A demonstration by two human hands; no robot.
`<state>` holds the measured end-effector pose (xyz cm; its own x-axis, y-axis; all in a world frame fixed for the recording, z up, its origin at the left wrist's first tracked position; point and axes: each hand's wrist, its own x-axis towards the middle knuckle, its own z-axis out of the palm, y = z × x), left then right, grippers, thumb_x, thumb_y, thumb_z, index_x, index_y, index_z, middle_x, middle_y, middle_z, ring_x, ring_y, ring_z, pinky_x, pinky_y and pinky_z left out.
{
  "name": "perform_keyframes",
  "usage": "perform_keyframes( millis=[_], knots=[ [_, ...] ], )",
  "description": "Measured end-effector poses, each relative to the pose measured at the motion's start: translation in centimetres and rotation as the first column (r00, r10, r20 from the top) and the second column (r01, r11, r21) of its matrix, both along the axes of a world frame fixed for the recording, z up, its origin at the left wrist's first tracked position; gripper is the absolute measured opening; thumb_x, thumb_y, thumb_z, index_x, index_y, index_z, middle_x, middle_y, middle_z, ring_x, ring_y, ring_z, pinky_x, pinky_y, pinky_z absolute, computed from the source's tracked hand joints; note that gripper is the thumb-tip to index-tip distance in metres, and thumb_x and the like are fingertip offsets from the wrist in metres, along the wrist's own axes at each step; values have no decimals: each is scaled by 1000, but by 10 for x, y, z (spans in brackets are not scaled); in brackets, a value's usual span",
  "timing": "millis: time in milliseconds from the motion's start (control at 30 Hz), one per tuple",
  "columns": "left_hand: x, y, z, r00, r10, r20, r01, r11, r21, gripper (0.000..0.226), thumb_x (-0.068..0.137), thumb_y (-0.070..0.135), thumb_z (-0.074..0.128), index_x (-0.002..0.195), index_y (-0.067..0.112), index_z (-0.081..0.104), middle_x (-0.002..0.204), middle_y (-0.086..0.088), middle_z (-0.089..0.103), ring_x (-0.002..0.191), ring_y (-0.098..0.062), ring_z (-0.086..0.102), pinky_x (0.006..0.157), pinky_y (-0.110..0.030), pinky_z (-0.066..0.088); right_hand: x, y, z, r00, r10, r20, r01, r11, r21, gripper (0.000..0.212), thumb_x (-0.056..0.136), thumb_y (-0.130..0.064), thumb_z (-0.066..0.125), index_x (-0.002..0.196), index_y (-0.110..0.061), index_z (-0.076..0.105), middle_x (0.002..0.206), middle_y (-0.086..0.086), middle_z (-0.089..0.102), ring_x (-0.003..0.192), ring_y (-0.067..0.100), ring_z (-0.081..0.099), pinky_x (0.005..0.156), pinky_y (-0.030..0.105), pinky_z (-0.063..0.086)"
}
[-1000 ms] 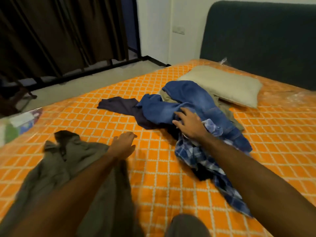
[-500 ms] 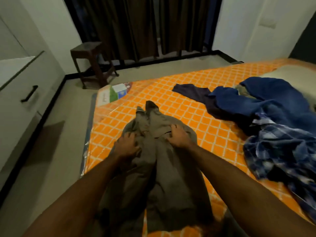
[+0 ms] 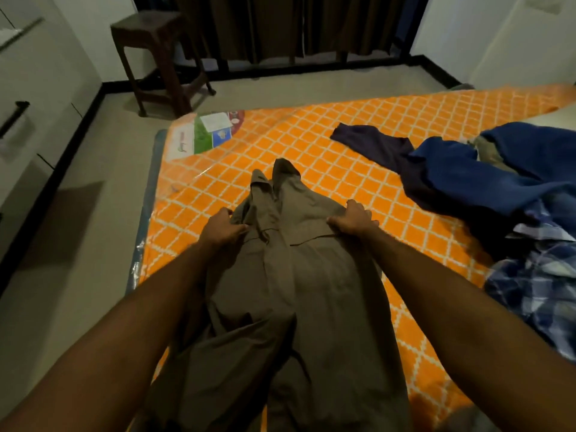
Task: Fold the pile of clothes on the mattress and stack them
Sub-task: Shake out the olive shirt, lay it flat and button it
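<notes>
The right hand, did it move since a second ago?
Yes. The right hand left the blue clothes pile and came across to the olive shirt, which it now grips at the edge, on the orange mattress.

home bedroom | mattress [image 3: 358, 145] (orange), curtains [image 3: 280, 26], wooden stool [image 3: 156, 51]

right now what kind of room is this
Most likely a bedroom. An orange mattress takes up most of the view, with a pile of clothes lying on it, dark curtains hang at the far wall, and a wooden stool stands on the floor nearby.
</notes>
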<state>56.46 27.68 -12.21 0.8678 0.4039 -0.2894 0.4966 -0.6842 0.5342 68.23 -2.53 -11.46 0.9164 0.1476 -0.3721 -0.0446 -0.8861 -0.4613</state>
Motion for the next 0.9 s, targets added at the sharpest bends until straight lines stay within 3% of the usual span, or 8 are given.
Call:
perform_keyframes(
  millis=[133, 233, 333, 467, 567, 667, 767, 900],
  knots=[
    [26, 9, 5, 993, -12, 115, 16, 999, -37, 12, 89, 20, 67, 90, 8, 63, 103, -22, 66, 95, -32, 61, 68, -34, 34, 43, 0, 10, 974, 122, -193, -100, 988, 118, 39, 84, -14, 78, 119, -1, 65, 106, 16, 68, 91, 28, 62, 67, 32, 50],
    [51, 29, 28, 961, -23, 277, -12, 992, 124, 16, 89, 15, 59, 98, 5, 68, 106, -25, 68, 102, -39, 62, 74, -40, 38, 84, -25, 41, 989, 103, -103, -99, 994, 44, 6, 84, -5, 73, 84, -6, 67, 84, 13, 62, 75, 27, 57, 57, 30, 43],
    [85, 57, 46, 920, 59, 387, -126, 980, 152, 31, 91, 10, 59, 122, 5, 65, 121, -25, 65, 113, -42, 59, 91, -44, 46, 124, -51, 70, 974, 35, 226, -21, 998, -66, 28, 78, -22, 72, 94, -4, 61, 97, 19, 60, 90, 35, 58, 63, 35, 44],
    [89, 41, 45, 974, -122, 193, 68, 962, 266, 62, 91, 23, 63, 146, 6, 40, 143, -24, 40, 129, -45, 45, 103, -55, 42, 104, -45, 53, 959, 74, 272, -42, 991, -124, 81, 85, -43, 73, 146, -5, 33, 145, 24, 36, 133, 46, 38, 101, 53, 40],
    [53, -8, 31, 937, -315, 153, 215, 861, 462, 44, 95, 40, 53, 129, 13, 52, 130, -17, 48, 118, -40, 51, 94, -56, 46, 34, -29, 13, 929, 255, 269, -218, 963, -159, 79, 84, -58, 53, 144, -8, 40, 145, 21, 38, 132, 43, 40, 106, 51, 38],
    [-4, -59, 25, 809, -583, 71, 419, 657, 626, 57, 93, 65, 37, 127, 21, 54, 129, -10, 52, 114, -32, 54, 93, -48, 46, -61, -18, -10, 840, 427, 336, -378, 903, -203, 64, 90, -60, 54, 139, -20, 46, 144, 11, 40, 130, 34, 39, 104, 49, 35],
    [-54, -83, 24, 700, -711, -72, 587, 514, 626, 72, 86, 81, 30, 135, 31, 48, 135, -7, 47, 114, -30, 51, 88, -46, 45, -140, -11, -17, 729, 605, 321, -550, 796, -251, 81, 84, -81, 40, 143, -26, 44, 146, 6, 39, 130, 30, 37, 104, 49, 33],
    [-97, -79, 36, 570, -737, -363, 737, 264, 622, 61, 90, 60, 46, 142, 30, 41, 135, -7, 46, 117, -32, 49, 89, -44, 43, -188, -21, -18, 644, 735, 212, -640, 670, -376, 77, 87, -63, 51, 153, -30, 30, 146, 7, 38, 128, 32, 40, 99, 48, 39]
  ],
)
